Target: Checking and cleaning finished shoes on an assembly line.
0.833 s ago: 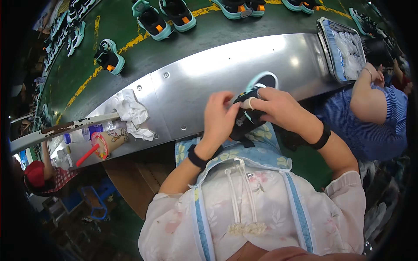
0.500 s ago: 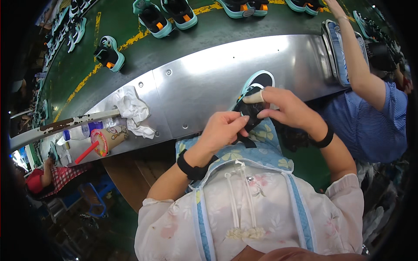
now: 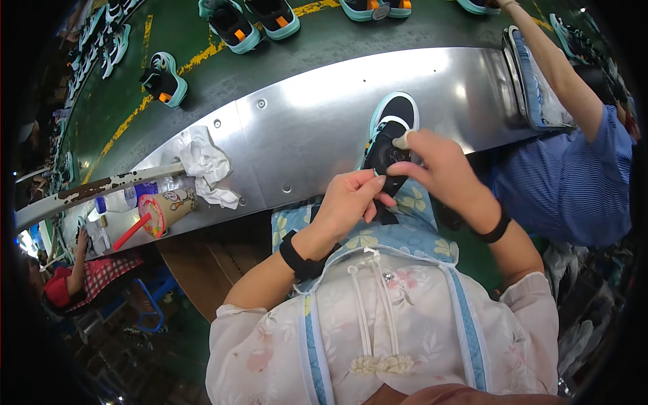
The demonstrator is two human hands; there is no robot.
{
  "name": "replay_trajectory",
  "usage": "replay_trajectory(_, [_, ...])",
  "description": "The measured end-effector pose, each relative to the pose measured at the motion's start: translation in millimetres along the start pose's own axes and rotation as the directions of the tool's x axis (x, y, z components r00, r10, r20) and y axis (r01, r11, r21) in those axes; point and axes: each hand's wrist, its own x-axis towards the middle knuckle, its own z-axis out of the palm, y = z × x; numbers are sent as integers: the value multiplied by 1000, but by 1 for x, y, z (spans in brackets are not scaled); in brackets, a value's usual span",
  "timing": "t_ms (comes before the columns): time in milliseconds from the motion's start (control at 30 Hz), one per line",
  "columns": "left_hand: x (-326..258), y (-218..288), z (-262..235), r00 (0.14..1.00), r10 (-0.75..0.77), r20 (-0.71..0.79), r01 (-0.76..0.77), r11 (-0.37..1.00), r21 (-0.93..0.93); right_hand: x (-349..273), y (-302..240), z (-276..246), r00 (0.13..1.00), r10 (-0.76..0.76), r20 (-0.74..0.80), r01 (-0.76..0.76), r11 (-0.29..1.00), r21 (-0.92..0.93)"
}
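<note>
At the near edge of the curved sheet-metal table [image 3: 317, 128], head view: a black low-top shoe with a mint-green sole [image 3: 388, 138] lies with its toe pointing away from the person and its heel hanging over the table edge toward the lap. That overhang likely gives both hands access to the shoe opening while the metal carries the weight.

Right hand [image 3: 439, 165]: comes over the shoe from the right, fingers curled and pressed on the upper, thumb tip up by the collar, steadying it. Left hand [image 3: 351, 199]: fingers drawn together, tips pinching what looks like a thin black strap or lace end at the shoe's near side; the exact piece is too small to tell. A black wristband sits on each wrist.

Left part of the table: a crumpled white cloth [image 3: 202, 165], well apart from the shoe. Below its edge, a paper cup with a red straw [image 3: 162, 210] and a clear plastic bottle [image 3: 125, 199] rest beside a paint-stained white rail [image 3: 94, 189].

Beyond the table, a green conveyor belt [image 3: 202, 64] carries more black-and-mint shoes [image 3: 162, 79]. On the right, a co-worker in a blue striped shirt [image 3: 574, 175] reaches toward a blue-rimmed tray [image 3: 516, 74].
</note>
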Motion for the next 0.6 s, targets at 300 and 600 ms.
replay_trajectory(300, [0,4,-2,999,-15,31,17,999,-43,4,11,5,994,-113,5,112,984,-139])
replay_trajectory(600, [2,5,-3,999,-30,43,32,998,-61,4,-1,2,999,-17,35,18,1000,-11])
